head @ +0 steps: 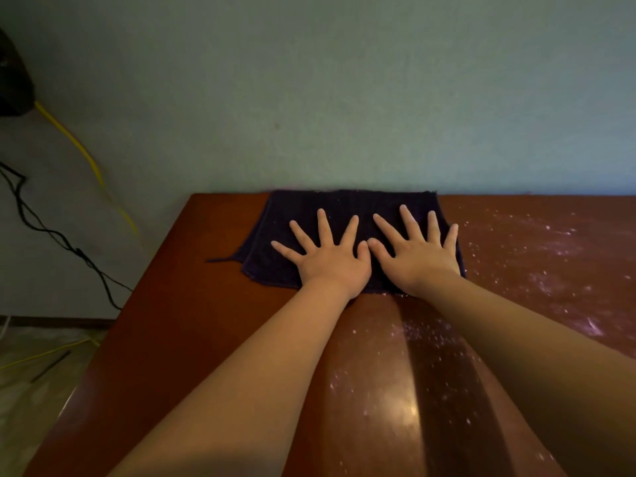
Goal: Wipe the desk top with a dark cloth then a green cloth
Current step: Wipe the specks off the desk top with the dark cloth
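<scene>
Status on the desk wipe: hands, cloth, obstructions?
Left hand, right hand flat on dark cloth at far edge of desk. White powder unwiped to the right. Nothing in the way.

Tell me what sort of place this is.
Likely a plain room in a home or office: a brown desk against a bare painted wall, loose cables hanging at left.

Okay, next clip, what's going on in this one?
A person is wiping a reddish-brown desk top. Both hands, left hand and right hand, press flat with spread fingers on a dark cloth laid at the far edge by the wall. White powdery specks cover the desk to the right of the cloth and nearer the person, while the left side looks clean. No green cloth is in view.
</scene>
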Demonstrator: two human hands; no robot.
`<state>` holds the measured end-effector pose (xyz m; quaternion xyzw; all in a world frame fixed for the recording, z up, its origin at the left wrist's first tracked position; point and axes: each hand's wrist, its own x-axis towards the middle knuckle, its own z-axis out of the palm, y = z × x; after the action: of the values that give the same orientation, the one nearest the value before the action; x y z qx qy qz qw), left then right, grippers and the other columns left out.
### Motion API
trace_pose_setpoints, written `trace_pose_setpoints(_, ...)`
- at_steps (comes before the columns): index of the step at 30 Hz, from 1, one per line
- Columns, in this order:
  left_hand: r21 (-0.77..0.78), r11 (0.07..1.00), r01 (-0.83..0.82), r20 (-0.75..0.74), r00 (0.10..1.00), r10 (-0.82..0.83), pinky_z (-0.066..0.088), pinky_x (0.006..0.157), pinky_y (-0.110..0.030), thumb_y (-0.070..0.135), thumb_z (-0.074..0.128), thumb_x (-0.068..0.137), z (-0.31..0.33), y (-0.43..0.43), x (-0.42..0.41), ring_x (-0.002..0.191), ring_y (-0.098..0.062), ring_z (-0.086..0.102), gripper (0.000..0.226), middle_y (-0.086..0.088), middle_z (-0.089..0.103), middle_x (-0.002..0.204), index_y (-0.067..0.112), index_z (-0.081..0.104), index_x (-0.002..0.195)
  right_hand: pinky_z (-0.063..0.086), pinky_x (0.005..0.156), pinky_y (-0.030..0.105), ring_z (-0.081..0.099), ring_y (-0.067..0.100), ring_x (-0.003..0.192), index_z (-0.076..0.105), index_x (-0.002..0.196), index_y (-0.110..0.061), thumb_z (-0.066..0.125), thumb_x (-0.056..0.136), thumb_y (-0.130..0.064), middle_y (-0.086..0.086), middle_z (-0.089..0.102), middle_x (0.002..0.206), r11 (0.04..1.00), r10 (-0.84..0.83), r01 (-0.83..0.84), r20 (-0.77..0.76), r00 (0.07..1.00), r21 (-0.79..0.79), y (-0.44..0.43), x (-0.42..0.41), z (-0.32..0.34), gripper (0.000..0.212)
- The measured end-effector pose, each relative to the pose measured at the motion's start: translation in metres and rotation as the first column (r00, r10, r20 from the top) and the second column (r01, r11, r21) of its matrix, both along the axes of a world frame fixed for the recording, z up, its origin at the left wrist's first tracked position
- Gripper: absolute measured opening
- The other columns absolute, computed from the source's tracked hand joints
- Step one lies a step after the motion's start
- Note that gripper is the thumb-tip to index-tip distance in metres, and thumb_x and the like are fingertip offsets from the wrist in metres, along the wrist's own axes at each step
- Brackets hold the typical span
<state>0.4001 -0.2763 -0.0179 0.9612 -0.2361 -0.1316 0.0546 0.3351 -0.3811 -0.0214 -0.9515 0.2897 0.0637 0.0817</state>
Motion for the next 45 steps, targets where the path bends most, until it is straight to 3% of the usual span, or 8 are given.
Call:
trace_pose_setpoints(21,-0.009,0.997,0.077,0.025,0.997,-0.077,-0.015,0.104,-0.071,0.054,0.011,0.097,-0.006,0.113,-0.178,0.142,-0.044,-0.022,0.053,-0.002,-0.02,0.159,0.047,-0.006,0.147,-0.012,0.115,0.058,-0.017,0.032,0.147,-0.005,0.148,-0.049,0.009,0.094,-0.064,-0.006,-0.015,0.161,0.998,-0.061,0.061,0.005,0.998,-0.007,0.118,-0.186,-0.007,0.058)
trace_pose_setpoints(45,0.012,0.997,0.07,0.009,0.998,-0.07,-0.014,0.104,-0.072,0.054,0.01,0.097,-0.005,0.121,-0.191,0.141,-0.045,-0.022,0.053,-0.003,-0.022,0.158,0.047,-0.008,0.147,-0.011,0.115,0.059,-0.013,0.034,0.147,0.001,0.15,-0.046,0.012,0.095,-0.063,-0.004,-0.01,0.162,0.997,-0.067,0.068,0.036,0.997,-0.035,0.126,-0.197,-0.011,0.058)
